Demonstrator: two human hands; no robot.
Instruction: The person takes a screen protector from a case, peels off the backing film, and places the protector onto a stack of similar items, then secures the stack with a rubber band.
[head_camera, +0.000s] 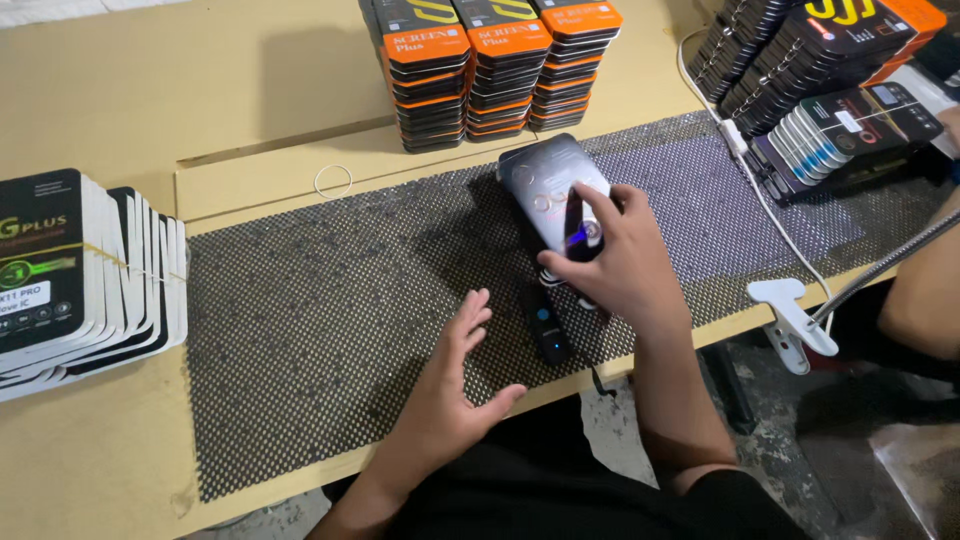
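Note:
A glossy phone-shaped glass sheet (548, 180) lies on the black perforated mat (330, 300). My right hand (610, 260) rests over its near end and grips a small dark tool (580, 222) with a blue glow, pressed against the sheet. A slim black stick-shaped device (545, 325) lies on the mat just below that hand. My left hand (450, 385) hovers flat over the mat near the front edge, fingers spread, holding nothing.
Three stacks of orange-and-black flat boxes (500, 70) stand behind the mat. White-edged packets (80, 280) lean at far left. More packets (830, 100) lie at right, with a white cable (775, 215) and clip lamp (795, 320). A rubber band (333, 181) lies on the tabletop. Another person's arm (925, 290) shows at right.

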